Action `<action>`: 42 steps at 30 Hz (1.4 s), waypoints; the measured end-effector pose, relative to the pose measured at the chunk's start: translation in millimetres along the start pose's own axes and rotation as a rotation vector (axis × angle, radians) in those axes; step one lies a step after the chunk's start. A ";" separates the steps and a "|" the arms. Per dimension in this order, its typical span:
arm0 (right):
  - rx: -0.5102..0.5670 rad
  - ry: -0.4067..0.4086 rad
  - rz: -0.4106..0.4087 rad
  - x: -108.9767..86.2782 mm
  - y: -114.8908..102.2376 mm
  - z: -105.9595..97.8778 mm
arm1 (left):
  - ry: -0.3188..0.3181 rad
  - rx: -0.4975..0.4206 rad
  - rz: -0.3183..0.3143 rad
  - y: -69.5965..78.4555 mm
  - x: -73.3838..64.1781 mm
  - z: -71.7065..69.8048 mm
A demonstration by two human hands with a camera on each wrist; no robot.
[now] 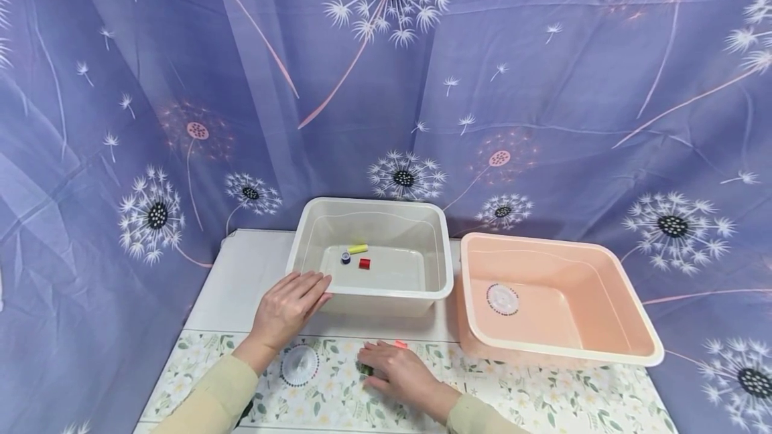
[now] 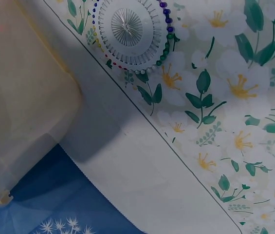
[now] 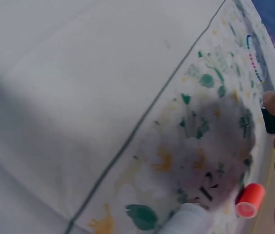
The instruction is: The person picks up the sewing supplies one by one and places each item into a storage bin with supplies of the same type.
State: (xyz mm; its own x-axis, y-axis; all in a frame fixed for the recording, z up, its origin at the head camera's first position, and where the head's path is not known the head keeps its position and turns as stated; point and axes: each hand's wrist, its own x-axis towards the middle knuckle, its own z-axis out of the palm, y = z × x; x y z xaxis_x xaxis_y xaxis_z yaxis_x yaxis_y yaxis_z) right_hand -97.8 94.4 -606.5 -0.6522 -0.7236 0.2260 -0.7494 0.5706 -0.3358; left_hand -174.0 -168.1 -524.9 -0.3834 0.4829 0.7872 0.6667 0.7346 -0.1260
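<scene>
My left hand (image 1: 291, 307) rests with extended fingers on the near left corner of a whitish tub (image 1: 374, 293). Inside that tub lie a yellow thread spool (image 1: 358, 248), a dark blue spool (image 1: 346, 258) and a red spool (image 1: 364, 264). Low over the flowered cloth, my right hand (image 1: 401, 375) pinches a dark green thread spool (image 3: 271, 121) between thumb and fingers. Close by are a coral spool (image 3: 250, 200) and a whitish translucent piece (image 3: 188, 220), blurred in the right wrist view. A wheel of pins (image 1: 299, 365) lies flat on the cloth between my arms.
To the right stands a pink tub (image 1: 561, 355) with another pin wheel (image 1: 502, 299) in it. A dark object (image 1: 246, 411) shows partly beside my left sleeve. A purple dandelion-print curtain (image 1: 338, 153) hangs behind the table and at its sides.
</scene>
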 end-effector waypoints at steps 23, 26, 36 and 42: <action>0.081 0.152 -0.147 16.4 -25.2 -84.2 | -0.010 0.019 0.004 2.3 1.0 -3.2; 0.095 0.164 -0.159 21.2 -27.1 -98.6 | -0.009 0.015 0.007 2.5 1.0 -3.0; 0.049 0.179 -0.198 37.6 -22.3 -148.3 | 0.001 0.011 0.003 2.3 -0.9 -1.8; 0.029 0.148 -0.167 43.3 -15.8 -168.6 | -0.001 0.006 -0.001 2.4 -0.7 -2.3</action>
State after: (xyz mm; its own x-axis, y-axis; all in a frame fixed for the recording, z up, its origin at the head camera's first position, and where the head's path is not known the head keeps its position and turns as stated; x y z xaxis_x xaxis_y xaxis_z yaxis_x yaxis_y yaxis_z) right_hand -133.4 119.5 -437.2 -0.5308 -0.7408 0.4117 -0.8461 0.4348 -0.3085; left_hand -170.6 -167.7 -524.4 -0.3847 0.4823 0.7870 0.6621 0.7382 -0.1287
